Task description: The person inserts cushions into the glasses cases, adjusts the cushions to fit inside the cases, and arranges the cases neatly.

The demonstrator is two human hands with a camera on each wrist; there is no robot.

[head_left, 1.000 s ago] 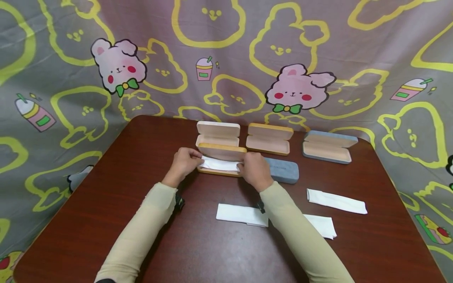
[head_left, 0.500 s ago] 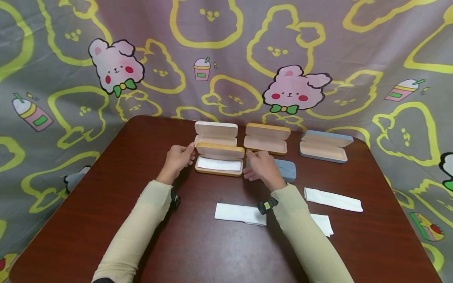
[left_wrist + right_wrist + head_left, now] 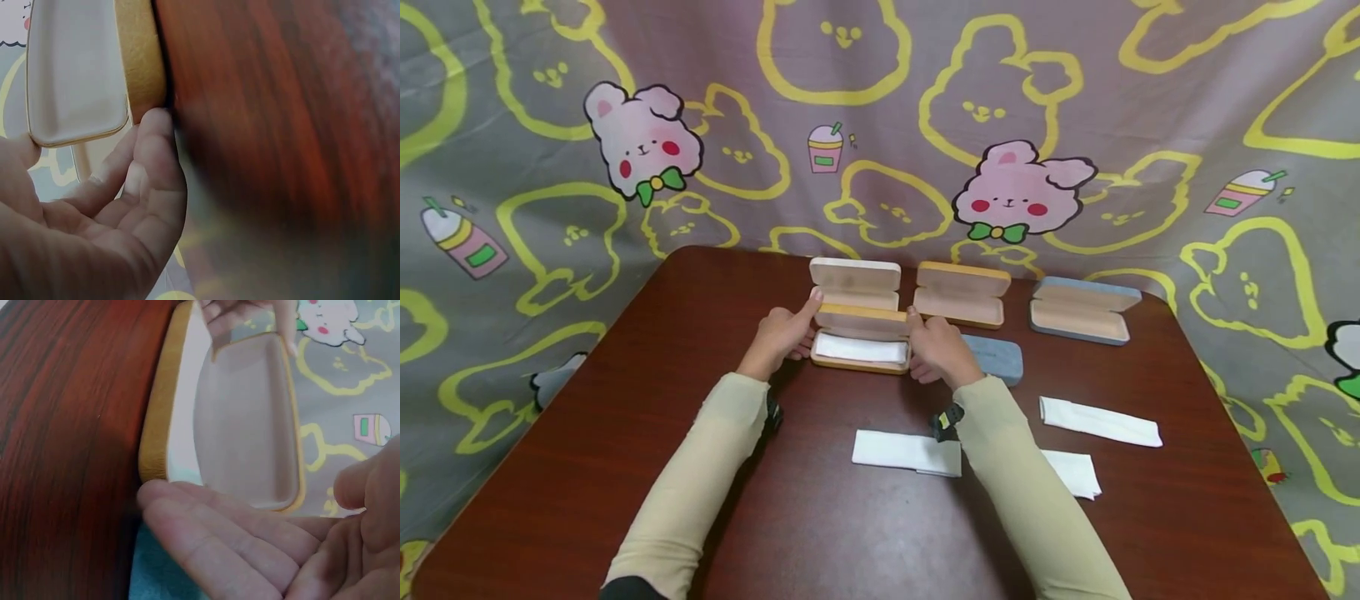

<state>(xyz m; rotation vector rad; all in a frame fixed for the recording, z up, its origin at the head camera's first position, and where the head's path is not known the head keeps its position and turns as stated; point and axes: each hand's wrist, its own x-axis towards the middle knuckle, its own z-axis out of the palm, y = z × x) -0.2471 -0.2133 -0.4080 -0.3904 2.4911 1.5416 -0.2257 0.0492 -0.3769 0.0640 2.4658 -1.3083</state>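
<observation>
The right hand (image 3: 938,348) had moved in from just beside the yellow glasses case (image 3: 859,366), its nearly straight fingers now touching that end, thumb apart, gripping nothing. The left hand (image 3: 782,335), loosely bent, touched the opposite end. Between both hands' fingers, the folded white cloth (image 3: 861,348) lay in the open case.

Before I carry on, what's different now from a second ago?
Both hands have let go of the white cloth, which lies in the front yellow case. The left hand moved outward to the case's left end, fingertips touching it; the right hand moved outward, then back in, its fingertips at the right end. The raised lid, closed blue case and open blue case stayed as they were.
</observation>
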